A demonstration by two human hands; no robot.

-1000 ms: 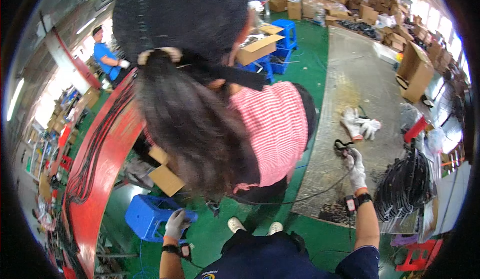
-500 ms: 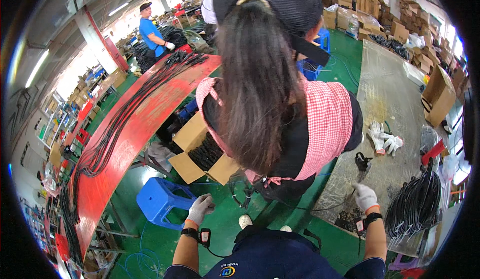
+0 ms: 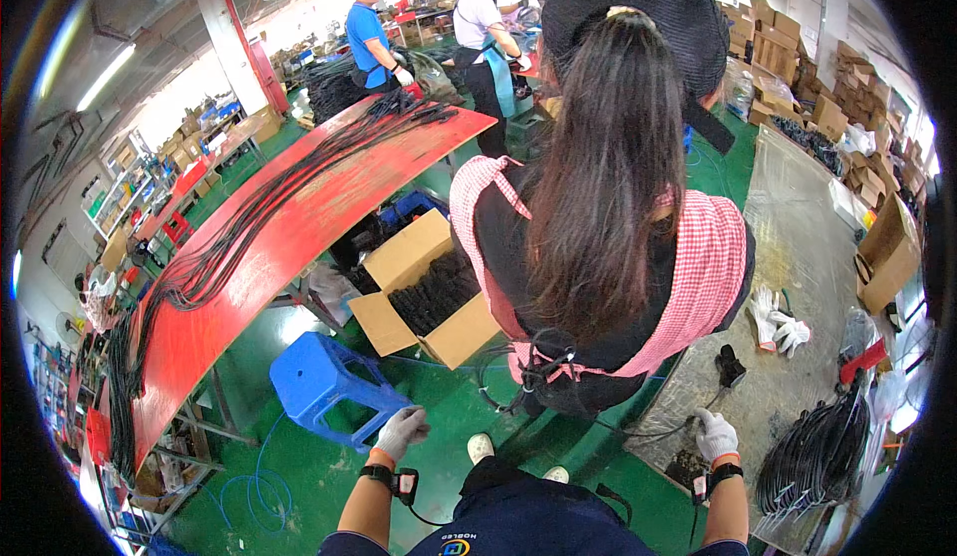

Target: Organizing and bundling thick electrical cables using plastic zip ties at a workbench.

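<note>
My left hand [image 3: 402, 431], in a white knit glove, hovers beside the blue plastic stool [image 3: 334, 387] with its fingers curled in; nothing shows in it. Over the near edge of the grey table my right hand [image 3: 716, 434], gloved too, closes on a thin black cable [image 3: 648, 434]. Just beyond that hand, a black plug-like end [image 3: 730, 367] lies on the tabletop. Right in front of me stands a person [image 3: 608, 207] with a pink checked apron, back turned. Looped black cords [image 3: 528, 372] hang at that person's lower back; what holds them is hidden.
To the left runs a long red table [image 3: 249, 247] with black cables along it. An open carton [image 3: 464, 327] of black coils stands beyond the stool. On the grey table [image 3: 797, 217] lie white gloves [image 3: 778, 322] and a big cable bundle [image 3: 817, 456]. Co-workers [image 3: 374, 38] stand farther back.
My view has swung left and up, bringing more co-workers into sight. The person in front now appears farther right. My right hand has come lower in the picture, still on the cable.
</note>
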